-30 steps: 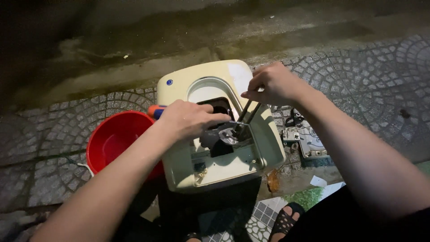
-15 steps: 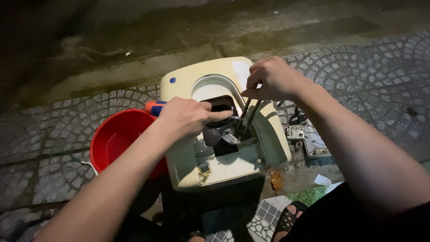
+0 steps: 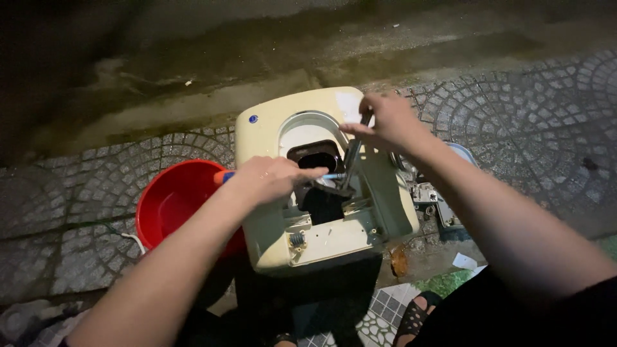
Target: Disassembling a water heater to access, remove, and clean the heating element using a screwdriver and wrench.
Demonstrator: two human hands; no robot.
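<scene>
Cream-coloured appliance housing [image 3: 321,238], roughly square with rounded corners, lying face-up on cobbled paving [image 3: 96,257], its round central opening [image 3: 318,157] exposing a dark cavity. Left hand [image 3: 270,178] is clenched around a screwdriver [image 3: 225,176] with an orange-and-blue handle; the handle end projects toward the red bucket [image 3: 168,205], and a pale blue shank emerges past the fingers, pointing rightward across the opening. Long axis of this tool runs nearly horizontal, left to right in the head view. Right hand [image 3: 385,119] grasps the upper end of a slim dark metal tool [image 3: 352,160], which slants steeply down from the fingers into the cavity. The two tools converge at a small metal fitting [image 3: 331,187] at the lower right edge of the opening; whether either tip actually touches it cannot be told. That fitting lies just beyond the left fingertips and directly below the right hand, the left hand being the nearer. Loose grey parts [image 3: 434,199] rest on the paving beside the housing's right edge, and a sandalled foot [image 3: 418,315] shows below.
</scene>
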